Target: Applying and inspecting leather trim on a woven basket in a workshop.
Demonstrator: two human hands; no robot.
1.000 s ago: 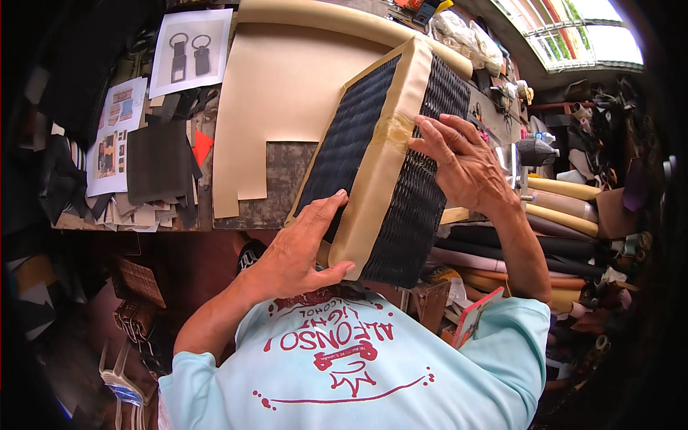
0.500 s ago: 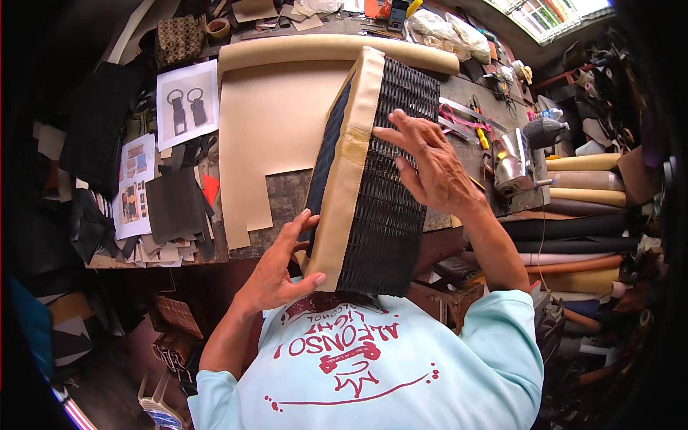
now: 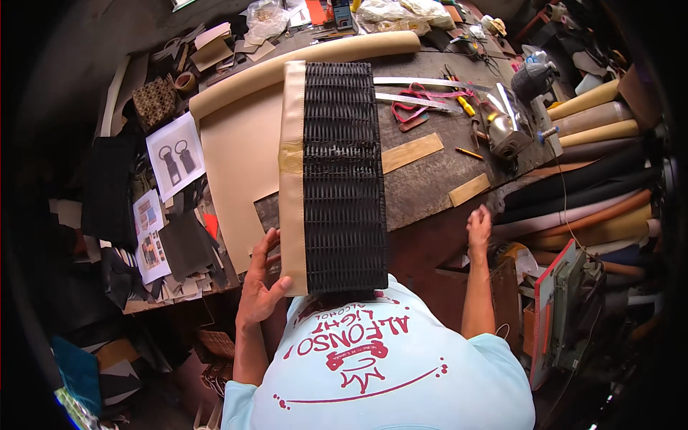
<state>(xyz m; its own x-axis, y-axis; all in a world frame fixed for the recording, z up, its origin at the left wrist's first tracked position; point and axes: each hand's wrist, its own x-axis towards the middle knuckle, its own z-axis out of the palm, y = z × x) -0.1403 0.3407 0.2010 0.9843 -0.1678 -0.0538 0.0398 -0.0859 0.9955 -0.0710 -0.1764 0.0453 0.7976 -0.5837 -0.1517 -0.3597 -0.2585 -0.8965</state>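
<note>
A boxy black woven basket [image 3: 344, 186] stands up in front of my chest, its side turned toward me. A tan leather-like band [image 3: 292, 215] runs along its left edge, with a darker yellowish patch [image 3: 290, 158] partway up. My left hand [image 3: 259, 287] holds the basket at its lower left corner, thumb on the tan band and fingers reaching behind the edge. Away to the right, past the table's near edge, my right hand [image 3: 479, 228] is apart from the basket. Its fingers are curled in, and nothing shows in them.
A tan sheet [image 3: 240, 158] and its rolled end [image 3: 308, 68] lie behind the basket. Metal strips [image 3: 416, 100], a pink ribbon [image 3: 408, 107], a pencil [image 3: 469, 153] and two flat tan strips [image 3: 412, 153] are on the table. Material rolls [image 3: 573, 190] are stacked at right.
My right hand has left the basket's woven side and moved down to the right, its fingers curling. The basket has turned more upright and shifted left. My view has shifted too.
</note>
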